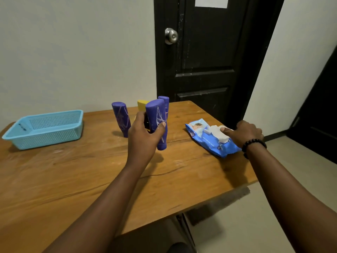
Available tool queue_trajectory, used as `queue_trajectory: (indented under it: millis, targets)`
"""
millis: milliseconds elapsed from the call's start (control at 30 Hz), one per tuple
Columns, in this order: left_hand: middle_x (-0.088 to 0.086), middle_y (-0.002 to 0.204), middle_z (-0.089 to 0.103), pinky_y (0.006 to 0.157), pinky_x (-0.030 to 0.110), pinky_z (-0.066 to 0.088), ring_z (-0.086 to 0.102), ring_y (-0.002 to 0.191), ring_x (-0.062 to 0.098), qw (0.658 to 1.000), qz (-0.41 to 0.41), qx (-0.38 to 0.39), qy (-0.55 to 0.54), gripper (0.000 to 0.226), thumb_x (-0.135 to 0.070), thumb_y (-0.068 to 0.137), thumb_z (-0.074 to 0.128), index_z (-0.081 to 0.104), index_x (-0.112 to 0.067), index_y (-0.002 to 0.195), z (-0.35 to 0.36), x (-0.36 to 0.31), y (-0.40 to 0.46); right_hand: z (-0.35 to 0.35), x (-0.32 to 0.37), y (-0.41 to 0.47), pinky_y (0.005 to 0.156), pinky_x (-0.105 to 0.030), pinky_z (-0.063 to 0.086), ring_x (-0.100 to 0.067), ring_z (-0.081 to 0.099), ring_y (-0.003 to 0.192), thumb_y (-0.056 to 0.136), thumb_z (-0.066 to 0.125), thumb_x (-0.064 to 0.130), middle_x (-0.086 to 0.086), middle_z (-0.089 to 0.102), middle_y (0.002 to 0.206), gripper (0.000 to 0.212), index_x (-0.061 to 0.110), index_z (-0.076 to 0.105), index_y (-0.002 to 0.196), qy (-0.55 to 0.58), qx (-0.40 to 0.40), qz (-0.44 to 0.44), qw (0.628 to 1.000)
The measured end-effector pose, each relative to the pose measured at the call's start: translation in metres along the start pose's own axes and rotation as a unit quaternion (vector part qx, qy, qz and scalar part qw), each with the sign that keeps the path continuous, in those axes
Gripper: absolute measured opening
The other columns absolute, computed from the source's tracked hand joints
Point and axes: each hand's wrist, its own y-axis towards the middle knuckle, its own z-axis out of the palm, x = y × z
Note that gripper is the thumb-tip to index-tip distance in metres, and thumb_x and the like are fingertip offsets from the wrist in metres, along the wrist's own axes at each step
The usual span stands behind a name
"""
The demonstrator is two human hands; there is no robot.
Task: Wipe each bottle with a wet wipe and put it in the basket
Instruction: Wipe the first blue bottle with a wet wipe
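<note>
My left hand [144, 136] grips a purple bottle [157, 123] with white scribbles, held upside down and just above the wooden table [91, 179]. A second purple bottle [121, 118] stands to its left, and a third purple bottle [165, 105] stands behind it beside a yellow bottle [142, 105], partly hidden. My right hand [246, 133] rests on a blue pack of wet wipes [206, 137], its fingers pinching the white wipe [218, 133] that sticks out of the opening. The light blue mesh basket [45, 129] sits at the table's left end with nothing visible in it.
A black door [206, 57] with a metal knob stands behind the table's far right corner. The table's right edge runs just past the wipes pack, with tiled floor [255, 207] beyond. A white wall backs the table on the left.
</note>
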Motion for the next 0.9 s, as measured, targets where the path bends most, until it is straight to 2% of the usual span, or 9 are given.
queue_trajectory:
  millis: [133, 267, 367, 467, 533, 600, 733, 800, 900]
  targets:
    - [-0.007, 0.102, 0.064, 0.069, 0.006, 0.044, 0.060, 0.088, 0.003, 1.000, 0.000, 0.002, 0.000, 0.033, -0.025, 0.089, 0.072, 0.053, -0.019, 0.116, 0.004, -0.005, -0.004, 0.008, 0.004, 0.005, 0.086, -0.045, 0.052, -0.035, 0.059, 0.096, 0.082, 0.062, 0.062, -0.016, 0.064, 0.101, 0.051, 0.012, 0.057, 0.086, -0.011, 0.018, -0.011, 1.000]
    - [-0.011, 0.102, 0.062, 0.069, 0.010, 0.044, 0.060, 0.091, 0.001, 1.000, -0.008, 0.014, -0.006, 0.033, -0.027, 0.090, 0.071, 0.052, -0.025, 0.116, 0.002, -0.007, -0.008, 0.015, 0.008, 0.004, 0.086, -0.042, 0.052, -0.033, 0.060, 0.097, 0.087, 0.069, 0.040, -0.016, 0.066, 0.103, 0.039, 0.005, 0.065, 0.104, 0.016, 0.010, 0.002, 1.000]
    - [-0.018, 0.097, 0.061, 0.071, 0.005, 0.044, 0.058, 0.090, -0.004, 1.000, -0.016, 0.019, -0.017, 0.031, -0.028, 0.089, 0.072, 0.050, -0.031, 0.111, -0.005, -0.006, -0.009, 0.016, 0.007, 0.000, 0.085, -0.042, 0.053, -0.033, 0.061, 0.098, 0.092, 0.064, 0.020, -0.017, 0.066, 0.108, 0.024, 0.005, 0.065, 0.111, 0.121, -0.052, 0.004, 0.991]
    - [-0.019, 0.096, 0.062, 0.072, 0.006, 0.046, 0.060, 0.090, -0.008, 0.998, -0.047, 0.003, -0.043, 0.028, -0.031, 0.089, 0.071, 0.049, -0.035, 0.106, -0.014, -0.005, -0.008, 0.004, 0.012, -0.010, 0.075, -0.035, 0.050, -0.028, 0.059, 0.093, 0.093, 0.058, 0.016, -0.011, 0.064, 0.104, 0.016, 0.009, 0.062, 0.107, 0.291, -0.129, -0.009, 0.948]
    - [-0.013, 0.101, 0.067, 0.080, 0.017, 0.051, 0.064, 0.094, -0.002, 0.992, -0.081, -0.008, -0.101, 0.025, -0.032, 0.089, 0.071, 0.053, -0.034, 0.107, -0.020, -0.004, -0.006, -0.009, 0.018, -0.020, 0.072, -0.036, 0.050, -0.023, 0.056, 0.090, 0.092, 0.052, 0.015, -0.001, 0.058, 0.095, 0.014, 0.013, 0.057, 0.104, 0.434, -0.150, 0.016, 0.888]
    - [-0.008, 0.107, 0.069, 0.083, 0.027, 0.056, 0.068, 0.097, 0.005, 0.980, -0.115, -0.016, -0.161, 0.028, -0.031, 0.090, 0.071, 0.057, -0.026, 0.114, -0.026, -0.003, -0.005, -0.018, 0.023, -0.028, 0.074, -0.036, 0.057, -0.017, 0.056, 0.092, 0.093, 0.049, 0.018, 0.005, 0.053, 0.098, 0.018, 0.016, 0.055, 0.109, 0.581, -0.119, 0.073, 0.801]
    - [-0.002, 0.107, 0.072, 0.080, 0.030, 0.057, 0.071, 0.096, 0.012, 0.964, -0.148, -0.040, -0.216, 0.031, -0.029, 0.092, 0.069, 0.060, -0.016, 0.119, -0.038, 0.000, -0.006, -0.013, 0.034, -0.044, 0.054, -0.026, 0.059, -0.027, 0.060, 0.099, 0.096, 0.054, 0.013, -0.016, 0.052, 0.126, 0.019, 0.007, 0.052, 0.114, 0.804, 0.095, 0.203, 0.551]
    - [-0.001, 0.107, 0.073, 0.080, 0.030, 0.057, 0.071, 0.097, 0.013, 0.960, -0.160, -0.048, -0.225, 0.030, -0.029, 0.092, 0.069, 0.061, -0.015, 0.117, -0.044, 0.002, -0.008, -0.008, 0.047, -0.062, 0.065, -0.027, 0.061, -0.032, 0.059, 0.106, 0.091, 0.062, 0.013, -0.021, 0.051, 0.128, 0.025, 0.002, 0.054, 0.112, 0.821, 0.193, 0.229, 0.485]
    - [0.000, 0.104, 0.073, 0.072, 0.022, 0.055, 0.071, 0.093, 0.011, 0.957, -0.168, -0.043, -0.234, 0.026, -0.026, 0.092, 0.069, 0.062, -0.014, 0.114, -0.052, 0.004, -0.013, -0.001, 0.069, -0.090, 0.073, -0.028, 0.061, -0.033, 0.057, 0.116, 0.077, 0.071, 0.011, -0.023, 0.054, 0.130, 0.051, 0.001, 0.055, 0.124, 0.835, 0.267, 0.223, 0.426]
